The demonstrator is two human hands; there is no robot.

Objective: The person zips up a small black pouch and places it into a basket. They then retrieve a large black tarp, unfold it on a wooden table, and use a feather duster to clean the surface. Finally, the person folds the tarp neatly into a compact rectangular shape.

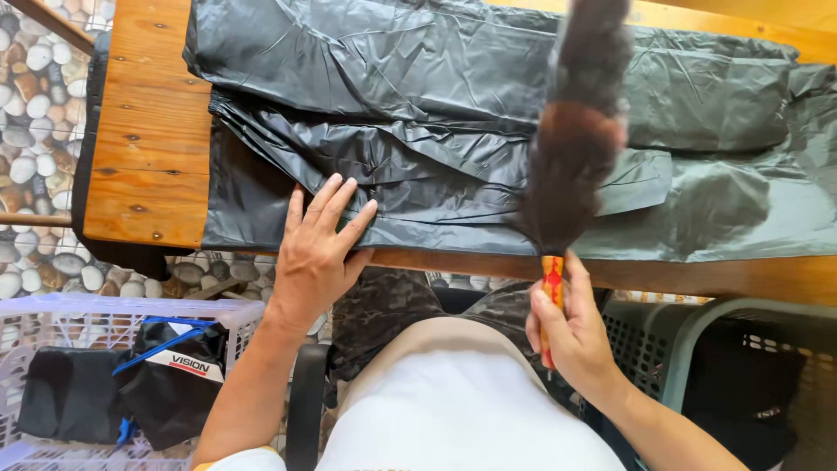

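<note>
Our left hand [316,253] lies flat, fingers spread, on the black garment [453,131] stretched crosswise along the desk [148,148], while our right hand [571,336] grips the feather duster [571,148] upright over it.

Black shiny garment [453,113], thin crinkly fabric, lies spread flat across the wooden tabletop, filling the upper centre and right of the frame; folds and creases run lengthwise, near edge along the table's front edge. Feather duster [571,139], dark brown-black plume, blurred, stands over the garment at upper right of centre, tip toward the top edge; its red-and-yellow patterned handle points down to lower right of centre, off the table edge.
</note>
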